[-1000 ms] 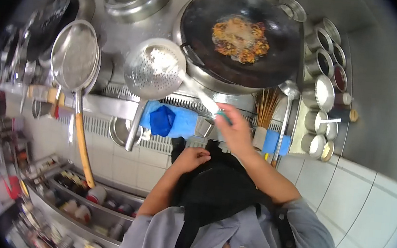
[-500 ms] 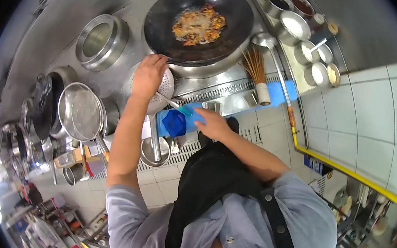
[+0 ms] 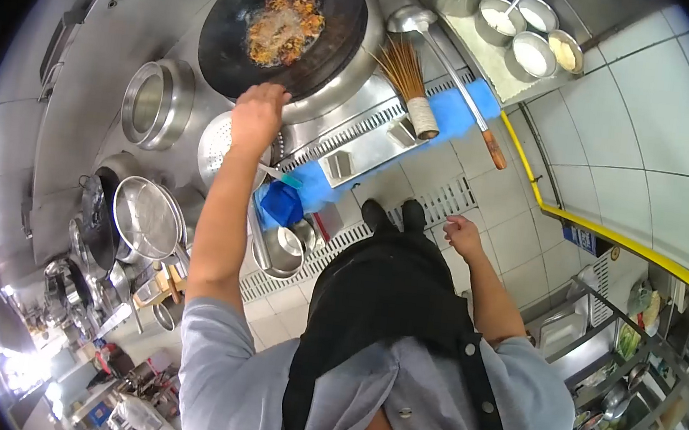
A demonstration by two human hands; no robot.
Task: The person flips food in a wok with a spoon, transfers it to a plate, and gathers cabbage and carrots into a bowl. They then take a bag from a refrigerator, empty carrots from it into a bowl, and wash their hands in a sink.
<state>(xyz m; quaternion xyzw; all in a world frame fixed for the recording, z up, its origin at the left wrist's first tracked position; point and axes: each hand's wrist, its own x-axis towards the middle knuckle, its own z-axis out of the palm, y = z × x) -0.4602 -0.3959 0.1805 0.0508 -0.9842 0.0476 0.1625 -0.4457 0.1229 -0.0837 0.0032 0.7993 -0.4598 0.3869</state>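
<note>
My left hand point(image 3: 257, 113) is closed at the near edge of a black wok point(image 3: 341, 51); its fingertips are partly hidden there. Browned bits of food point(image 3: 284, 28) lie in bubbling liquid in the wok. Beneath my left wrist is a perforated strainer point(image 3: 214, 147). A utensil with a teal handle point(image 3: 285, 178) rests by it, above a bunched blue cloth point(image 3: 282, 204). Away to the right, low beside the apron, my right hand point(image 3: 465, 238) hangs with loosely bent fingers and nothing visible in it.
A long ladle point(image 3: 459, 80) and a bamboo brush point(image 3: 412, 92) lie right of the wok. Seasoning pots point(image 3: 531, 57) stand at upper right. On the left are a round metal pot point(image 3: 175, 105) and a mesh strainer point(image 3: 145, 219). A yellow pipe point(image 3: 611, 235) runs along the tiled wall.
My right hand has moved away from the teal-handled utensil, out to the right. My left hand stays at the wok's edge. The view has turned, shifting the wok to the left.
</note>
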